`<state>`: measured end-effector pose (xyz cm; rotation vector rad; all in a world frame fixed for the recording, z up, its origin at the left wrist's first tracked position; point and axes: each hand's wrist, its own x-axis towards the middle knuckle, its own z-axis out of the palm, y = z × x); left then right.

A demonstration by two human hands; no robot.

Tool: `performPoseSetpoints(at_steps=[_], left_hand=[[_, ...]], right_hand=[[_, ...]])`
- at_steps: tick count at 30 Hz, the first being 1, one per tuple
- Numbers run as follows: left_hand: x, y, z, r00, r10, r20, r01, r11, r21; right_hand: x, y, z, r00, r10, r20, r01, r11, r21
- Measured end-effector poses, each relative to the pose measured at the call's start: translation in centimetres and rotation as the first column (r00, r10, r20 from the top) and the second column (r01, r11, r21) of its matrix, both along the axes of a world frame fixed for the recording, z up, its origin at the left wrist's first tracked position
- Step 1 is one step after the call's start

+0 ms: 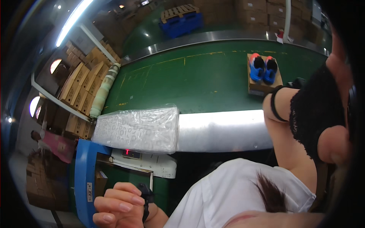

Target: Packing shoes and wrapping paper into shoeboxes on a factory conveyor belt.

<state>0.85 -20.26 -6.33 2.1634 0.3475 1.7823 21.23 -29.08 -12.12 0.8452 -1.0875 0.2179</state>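
Observation:
My left hand (121, 207) is raised at the lower left, its fingers curled in toward the palm. Whatever they may hold is hidden. A small black device (146, 193) on a dark strap sits by its wrist. My right arm is bent up on the right side, with a thin black band (274, 102) round it. Black lace fabric (313, 110) covers much of my right hand (332, 146), which is very close to the camera. Its fingertips run out of the picture, so its grip is hidden. Nearest to my left hand is a blue machine frame (84, 178).
A stack of clear plastic bags (137, 127) lies on a metal ledge (224, 131) before a green conveyor belt (178, 81). Blue-and-orange shoes (263, 70) stand on a cardboard box (262, 89). Cartons (81, 87) are piled left, near a person in pink (57, 144).

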Motion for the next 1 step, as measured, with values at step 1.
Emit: performPoseSetpoints(at_steps=[1], left_hand=[[0.07,-0.04,-0.23,0.999,0.041,-0.006,-0.041,0.999,-0.005]], right_hand=[[0.58,-1.38,-2.74,0.999,0.041,-0.006,-0.041,0.999,-0.005]])
